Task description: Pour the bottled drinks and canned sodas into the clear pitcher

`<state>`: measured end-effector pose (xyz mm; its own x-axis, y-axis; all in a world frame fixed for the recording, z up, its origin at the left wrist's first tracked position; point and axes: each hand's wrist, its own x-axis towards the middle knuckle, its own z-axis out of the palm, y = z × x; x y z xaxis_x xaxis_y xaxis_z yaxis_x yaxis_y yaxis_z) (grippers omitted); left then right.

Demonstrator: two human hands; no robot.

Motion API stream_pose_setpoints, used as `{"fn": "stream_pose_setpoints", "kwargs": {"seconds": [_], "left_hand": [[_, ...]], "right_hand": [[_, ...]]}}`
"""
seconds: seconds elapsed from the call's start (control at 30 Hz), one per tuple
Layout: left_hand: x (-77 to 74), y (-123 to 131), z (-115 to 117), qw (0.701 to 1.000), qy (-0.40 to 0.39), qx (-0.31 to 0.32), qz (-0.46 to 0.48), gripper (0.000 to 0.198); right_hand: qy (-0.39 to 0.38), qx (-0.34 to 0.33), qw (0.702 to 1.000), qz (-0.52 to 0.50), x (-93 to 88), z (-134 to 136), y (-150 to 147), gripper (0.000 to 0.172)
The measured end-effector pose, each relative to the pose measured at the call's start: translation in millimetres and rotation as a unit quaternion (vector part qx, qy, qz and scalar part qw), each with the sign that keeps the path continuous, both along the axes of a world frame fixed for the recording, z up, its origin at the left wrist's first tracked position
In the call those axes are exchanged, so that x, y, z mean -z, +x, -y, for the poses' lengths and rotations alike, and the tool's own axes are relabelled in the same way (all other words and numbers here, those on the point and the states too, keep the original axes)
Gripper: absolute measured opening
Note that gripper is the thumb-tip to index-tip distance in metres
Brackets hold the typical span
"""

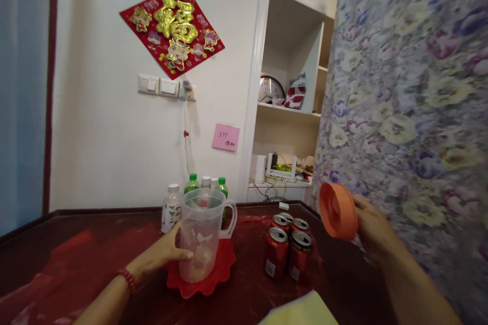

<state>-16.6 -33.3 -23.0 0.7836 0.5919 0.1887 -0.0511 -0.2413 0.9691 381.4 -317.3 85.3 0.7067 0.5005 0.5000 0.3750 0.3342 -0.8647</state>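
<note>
My left hand (164,253) wraps round the lower side of a clear plastic pitcher (204,231), which has a handle on its right and pale contents at the bottom. The pitcher stands on a red scalloped plate (217,277). My right hand (371,231) holds up an orange round lid (337,212), tilted on edge above the table's right side. A red bead bracelet is on my left wrist.
Several red drink cans (287,251) stand right of the pitcher. Several bottles (192,190) stand behind it, near the wall. The table (76,244) is dark red and glossy. A floral-covered upright surface (412,111) rises close on the right. A yellow-green sheet (301,310) lies at the front edge.
</note>
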Motion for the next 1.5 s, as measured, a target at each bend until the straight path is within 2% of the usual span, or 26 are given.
{"fn": "stream_pose_setpoints", "kwargs": {"seconds": [0.1,0.2,0.27,0.37,0.43,0.53,0.63,0.7,0.77,0.87,0.93,1.0,1.13,1.27,1.4,1.5], "left_hand": [[6.0,0.9,-3.7,1.000,0.003,-0.013,0.013,0.132],[12.0,1.1,-9.4,0.999,0.006,-0.030,0.009,0.137],[14.9,1.3,-13.3,0.999,0.014,-0.041,0.006,0.134],[17.1,2.9,-18.2,0.998,0.037,-0.058,0.004,0.127],[17.8,4.7,-20.3,0.997,0.045,-0.061,0.003,0.128],[19.5,6.6,-21.7,0.997,0.042,-0.060,0.001,0.129],[22.1,7.0,-22.7,0.996,0.048,-0.076,0.008,0.122],[23.6,7.5,-23.7,0.994,0.060,-0.087,0.005,0.118],[24.3,9.0,-24.4,0.992,0.073,-0.099,0.000,0.118],[23.4,13.2,-22.8,0.986,0.104,-0.134,0.001,0.120],[22.2,16.2,-20.6,0.981,0.128,-0.147,0.002,0.122],[20.7,18.1,-19.2,0.982,0.133,-0.134,0.002,0.129],[12.4,12.2,-22.7,0.990,0.101,-0.099,0.018,0.143],[-15.0,-9.5,-26.0,0.986,0.047,-0.160,0.002,0.140],[-54.2,-29.9,-14.9,0.974,0.017,-0.224,0.035,0.100],[-77.9,-32.7,1.3,0.951,-0.011,-0.290,0.109,0.086]], "right_hand": [[-0.085,0.047,0.995,0.028,31.3,11.7,25.8,0.044],[-0.203,0.084,0.973,0.076,56.6,14.2,47.9,0.042],[-0.304,0.105,0.940,0.115,70.4,13.4,58.5,0.038],[-0.447,0.122,0.868,0.178,87.9,10.4,65.5,0.030],[-0.515,0.127,0.821,0.210,98.1,7.4,64.3,0.025],[-0.573,0.131,0.774,0.234,111.9,2.7,59.1,0.022],[-0.594,0.131,0.756,0.242,123.4,0.5,56.1,0.020],[-0.591,0.129,0.758,0.243,127.9,0.9,55.9,0.020],[-0.570,0.134,0.772,0.247,128.0,1.8,54.8,0.020],[-0.492,0.139,0.819,0.262,119.9,1.1,46.1,0.020],[-0.423,0.113,0.858,0.268,112.0,-2.0,33.3,0.027],[-0.362,0.069,0.891,0.264,106.0,-7.0,16.8,0.037],[-0.292,-0.005,0.925,0.242,107.0,-19.7,-10.9,0.049],[-0.271,-0.009,0.937,0.220,120.1,-32.0,-18.1,0.063],[-0.269,0.006,0.939,0.213,128.1,-38.0,-18.0,0.057],[-0.279,0.034,0.937,0.208,124.7,-36.0,-17.7,0.053]]}}
